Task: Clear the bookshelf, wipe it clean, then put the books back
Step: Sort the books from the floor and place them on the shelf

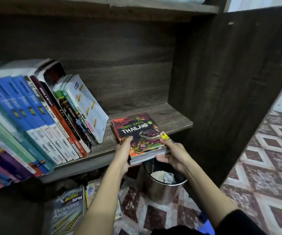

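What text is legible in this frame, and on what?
"CERITA HANTU THAILAND": top cover of the stack, gripped by left hand and right hand.
"Kimia": two neighbouring spines.
"Fizik": spine left of those.
"Xpress BIJAK SPM Ekonomi Asas": book on the floor.
"SPM": green-topped spine.
Remaining spines: too blurred or small to read.
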